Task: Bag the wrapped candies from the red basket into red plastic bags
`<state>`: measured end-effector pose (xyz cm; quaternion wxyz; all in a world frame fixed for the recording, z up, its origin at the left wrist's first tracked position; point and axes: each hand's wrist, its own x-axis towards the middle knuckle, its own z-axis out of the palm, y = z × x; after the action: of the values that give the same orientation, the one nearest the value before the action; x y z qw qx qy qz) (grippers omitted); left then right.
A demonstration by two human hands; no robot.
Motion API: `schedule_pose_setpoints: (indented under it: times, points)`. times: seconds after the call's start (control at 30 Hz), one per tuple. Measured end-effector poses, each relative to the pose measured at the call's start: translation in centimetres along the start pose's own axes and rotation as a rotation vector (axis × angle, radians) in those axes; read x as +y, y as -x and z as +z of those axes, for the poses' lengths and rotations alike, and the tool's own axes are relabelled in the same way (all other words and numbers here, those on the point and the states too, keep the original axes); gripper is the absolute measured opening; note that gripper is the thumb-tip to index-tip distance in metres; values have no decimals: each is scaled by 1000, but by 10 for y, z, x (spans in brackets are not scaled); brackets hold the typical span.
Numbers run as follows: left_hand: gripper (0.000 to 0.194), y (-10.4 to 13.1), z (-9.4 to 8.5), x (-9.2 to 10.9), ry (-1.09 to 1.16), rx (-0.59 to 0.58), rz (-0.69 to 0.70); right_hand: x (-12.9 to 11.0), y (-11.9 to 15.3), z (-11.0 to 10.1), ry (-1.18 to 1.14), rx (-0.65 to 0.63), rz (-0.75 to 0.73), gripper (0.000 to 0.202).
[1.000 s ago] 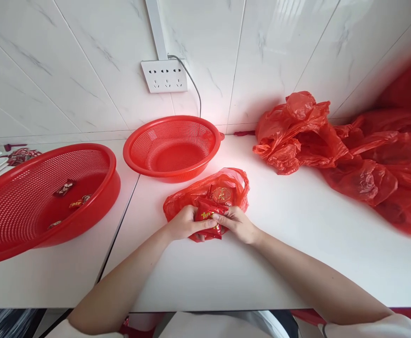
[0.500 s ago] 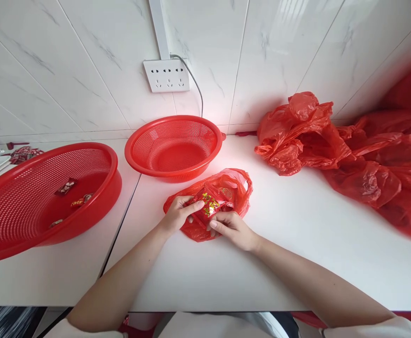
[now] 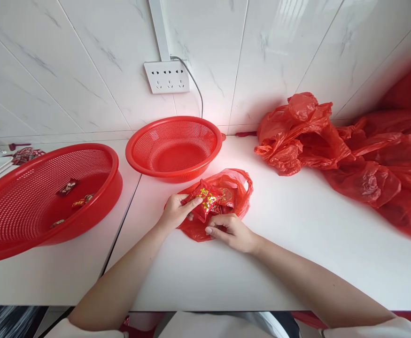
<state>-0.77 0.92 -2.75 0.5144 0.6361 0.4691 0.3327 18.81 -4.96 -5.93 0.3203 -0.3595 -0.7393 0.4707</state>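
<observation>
My left hand is closed on a red shiny snack packet with yellow lettering, thumb on top of it. Under and around the packet lies a red plastic bag, its mouth spread open on the table. Other red wrapped packets show inside the bag. At the bag's near edge, my right hand is closed, thumb and fingers pinching the thin plastic; its fingertips are partly hidden.
A red perforated basket stands behind the bag by the wall. To the left is a larger red basket holding several small wrapped pieces. Crumpled red plastic bags are heaped at the right. A socket panel is on the tiled wall.
The packet in my left hand has lifted and tilted slightly, moving away from my right hand. More of the packets in the bag now shows. My right hand has barely shifted.
</observation>
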Motion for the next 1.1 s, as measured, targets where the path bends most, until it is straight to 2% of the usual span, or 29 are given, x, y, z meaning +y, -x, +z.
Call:
schedule_pose_setpoints:
  times: [0.17, 0.4, 0.63, 0.73, 0.83, 0.9, 1.0, 1.07, 1.1]
  points:
    - [48, 0, -2, 0, 38, -10, 32, 1, 0, 0, 24, 4, 1, 35]
    - [43, -6, -4, -11, 32, 6, 0, 0, 1, 1, 52, -4, -15, 34]
    - [41, -1, -4, -1, -4, -72, 72, 1, 1, 1, 91, -16, -41, 31]
    - [33, 0, -3, 0, -190, -54, 74, 2, 1, 1, 120, -15, -63, 31]
    - [18, -2, -6, 2, -508, 114, 67, 2, 1, 1, 217, -10, -121, 30]
    - [27, -2, -13, 8, -708, 224, 49, 1, 1, 0, 325, 5, -192, 27]
    - [36, 3, -31, 23, -1010, 309, -29, -3, 2, -4, 485, 33, -296, 22]
    - [45, 8, -44, 31, -1163, 303, -169, -8, 2, -7, 574, 44, -360, 22]
    - [49, 10, -50, 33, -1205, 258, -258, -9, 1, -8, 623, 46, -392, 25]
